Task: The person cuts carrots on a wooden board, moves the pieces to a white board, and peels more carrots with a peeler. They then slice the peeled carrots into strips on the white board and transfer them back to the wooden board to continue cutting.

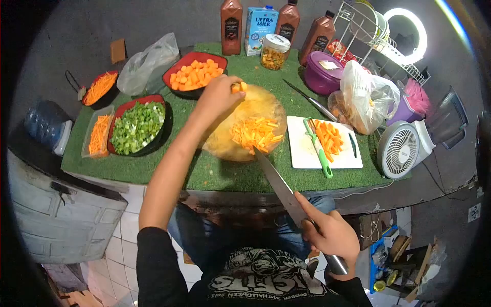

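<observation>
My left hand (221, 93) is closed on orange carrot pieces (239, 87) at the upper edge of the round wooden board (266, 101). My right hand (330, 230) grips the handle of a large knife (280, 185), its blade pointing up and left. The knife tip touches a pile of cut carrot sticks (255, 132) on the board. Just behind my left hand is a red-rimmed bowl of carrot chunks (194, 74). Right of the round board, a white cutting board (302, 157) carries more carrot pieces and a green-handled peeler (318, 146).
Left are a bowl of chopped green onions (137, 127), a tub of shredded carrot (99, 134) and a plastic bag (148, 64). Bottles (231, 28), a milk carton (261, 30) and a jar (274, 52) stand behind. Right are a purple container (323, 74), another knife (309, 99) and a fan (400, 150).
</observation>
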Demonstrator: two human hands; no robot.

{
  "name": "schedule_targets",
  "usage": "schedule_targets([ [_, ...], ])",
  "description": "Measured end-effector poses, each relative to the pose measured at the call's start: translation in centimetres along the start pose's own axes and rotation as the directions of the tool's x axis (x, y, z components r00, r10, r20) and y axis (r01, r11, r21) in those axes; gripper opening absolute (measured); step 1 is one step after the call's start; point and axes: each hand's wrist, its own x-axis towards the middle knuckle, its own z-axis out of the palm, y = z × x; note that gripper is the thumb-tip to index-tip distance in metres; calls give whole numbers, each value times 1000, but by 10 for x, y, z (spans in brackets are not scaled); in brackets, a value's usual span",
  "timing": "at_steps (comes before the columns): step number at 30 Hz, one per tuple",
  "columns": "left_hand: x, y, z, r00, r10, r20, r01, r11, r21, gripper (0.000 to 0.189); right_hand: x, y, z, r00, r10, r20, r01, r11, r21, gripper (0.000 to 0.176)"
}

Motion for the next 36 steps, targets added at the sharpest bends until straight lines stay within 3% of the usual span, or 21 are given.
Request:
schedule_targets([
  [2, 15, -4, 17, 998, 36, 44, -38, 998, 50, 40, -5, 1, -4, 999, 4, -32, -4, 1000, 12, 67],
  [3, 18, -11, 27, 998, 48, 47, -51, 997, 53, 40, -9, -1, -7, 997, 80, -11, -79, 992, 95, 67],
  [7, 16, -26, 32, 982, -48, 182, 48, 999, 4, 53, -22, 4, -16, 974, 228, 14, -225, 952, 209, 66],
  [9, 9, -21, 25, 996, -31, 80, 27, 999, 43, 62, -23, 7, -20, 968, 250, 34, -251, 946, 203, 67],
  [11, 10, -15, 6, 993, -2, 114, -2, 999, 38, 63, -25, 7, -23, 970, 240, 21, -238, 941, 241, 67],
  [13, 19, -18, -12, 999, -44, -28, 41, 995, -87, 58, -25, 2, -25, 955, 295, 10, -287, 921, 263, 67],
  [15, 34, -29, -42, 994, -44, -99, 45, 999, 5, 53, -24, 7, -23, 976, 218, 2, -213, 951, 224, 68],
  [16, 41, -49, -49, 988, -35, -150, 56, 989, 134, 53, -26, 16, -16, 985, 168, -37, -164, 982, 93, 69],
  [17, 49, -71, -56, 979, -20, -204, 76, 961, 266, 52, -27, 18, -15, 984, 171, -40, -167, 981, 99, 69],
  [18, 52, -93, -58, 979, -19, -201, 74, 959, 272, 52, -27, 20, -14, 985, 170, -33, -165, 979, 119, 69],
  [19, 52, -117, -58, 988, -157, 9, 142, 920, 365, 52, -26, 21, -13, 986, 163, -23, -158, 977, 139, 69],
  [20, 52, -134, -58, 930, -310, 196, 188, 863, 469, 52, -26, 22, -12, 989, 148, -17, -144, 979, 144, 69],
  [23, 54, -136, -54, 915, -374, 153, 250, 822, 512, 53, -27, 18, -17, 989, 144, -8, -140, 971, 192, 67],
  [25, 58, -118, -55, 889, -425, 168, 280, 796, 536, 42, -25, 11, -22, 957, 287, 32, -285, 922, 261, 65],
  [26, 54, -123, -48, 926, -373, 58, 279, 781, 559, 36, -26, 15, -21, 958, 285, 40, -286, 930, 230, 65],
  [27, 51, -111, -50, 918, -393, 46, 296, 758, 581, 33, -26, 17, -20, 962, 270, 39, -271, 934, 233, 65],
  [33, 51, -88, -54, 914, -405, -10, 315, 695, 646, 38, -33, 27, -16, 970, 243, 6, -235, 931, 278, 66],
  [36, 54, -91, -60, 887, -461, 3, 384, 743, 548, 46, -35, 24, -18, 962, 274, -3, -262, 923, 282, 66],
])
